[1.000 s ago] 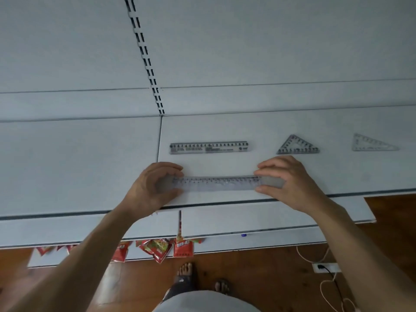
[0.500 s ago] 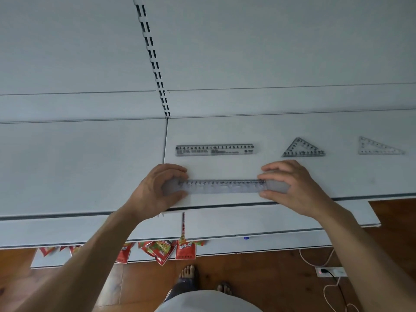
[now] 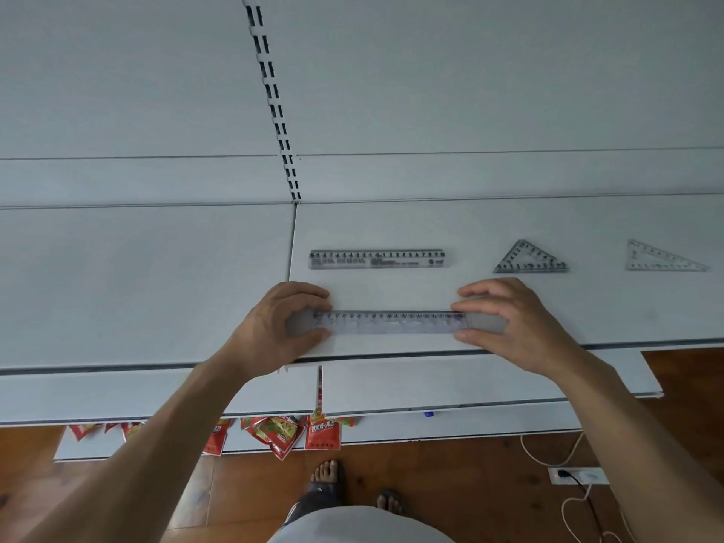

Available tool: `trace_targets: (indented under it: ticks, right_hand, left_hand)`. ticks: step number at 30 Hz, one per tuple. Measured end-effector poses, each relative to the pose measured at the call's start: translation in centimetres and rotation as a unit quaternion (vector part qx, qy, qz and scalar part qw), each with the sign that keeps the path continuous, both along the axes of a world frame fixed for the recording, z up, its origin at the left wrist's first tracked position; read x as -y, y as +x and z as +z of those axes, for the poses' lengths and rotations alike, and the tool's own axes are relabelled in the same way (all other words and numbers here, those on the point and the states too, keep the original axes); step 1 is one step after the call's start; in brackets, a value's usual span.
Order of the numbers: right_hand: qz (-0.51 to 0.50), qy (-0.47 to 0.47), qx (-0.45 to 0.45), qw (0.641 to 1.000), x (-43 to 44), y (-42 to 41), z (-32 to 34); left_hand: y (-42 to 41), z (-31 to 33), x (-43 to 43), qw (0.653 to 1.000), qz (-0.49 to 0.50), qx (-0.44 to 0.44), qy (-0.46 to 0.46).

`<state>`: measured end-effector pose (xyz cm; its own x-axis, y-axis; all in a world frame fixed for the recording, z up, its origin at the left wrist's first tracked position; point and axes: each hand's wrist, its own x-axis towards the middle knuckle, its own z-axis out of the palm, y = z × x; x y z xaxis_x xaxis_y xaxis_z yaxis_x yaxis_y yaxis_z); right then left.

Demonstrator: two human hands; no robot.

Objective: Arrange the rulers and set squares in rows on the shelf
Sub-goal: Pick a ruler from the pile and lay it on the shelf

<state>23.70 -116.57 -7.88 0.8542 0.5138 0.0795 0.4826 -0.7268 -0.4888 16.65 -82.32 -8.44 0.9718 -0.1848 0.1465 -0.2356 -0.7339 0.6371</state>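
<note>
A long clear ruler (image 3: pixel 391 322) lies flat near the front edge of the white shelf (image 3: pixel 391 225). My left hand (image 3: pixel 278 327) pinches its left end between thumb and fingers. My right hand (image 3: pixel 509 319) pinches its right end the same way. Behind it, further back on the shelf, lies a second clear ruler (image 3: pixel 378 259), parallel to the first. To the right of that one sit a grey set square (image 3: pixel 531 258) and a paler, flatter set square (image 3: pixel 662 257), roughly in one line.
A slotted upright (image 3: pixel 274 99) splits the shelf's back wall. Lower shelves (image 3: pixel 450 382) jut out below, with red snack packets (image 3: pixel 282 433) hanging under them. On the wooden floor lie a power strip (image 3: pixel 578 475) with white cables, and my feet (image 3: pixel 329 484).
The ruler and both hands keep the same place on the shelf. Only the camera view has shifted slightly, moving everything a little right in the frame.
</note>
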Motion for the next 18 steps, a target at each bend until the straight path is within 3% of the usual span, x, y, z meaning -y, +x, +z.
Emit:
trace_targets:
  ticks: [13,18]
  right_hand:
    - [0.003,-0.024,-0.014,1.0,0.0,-0.4,0.8]
    - [-0.021,-0.001,-0.008,1.0,-0.5,-0.5,1.3]
  left_hand:
    - [-0.1,-0.5,-0.1,1.0,0.015,-0.019,-0.002]
    - [-0.5,0.1,0.4,0.996,0.052,-0.047,-0.047]
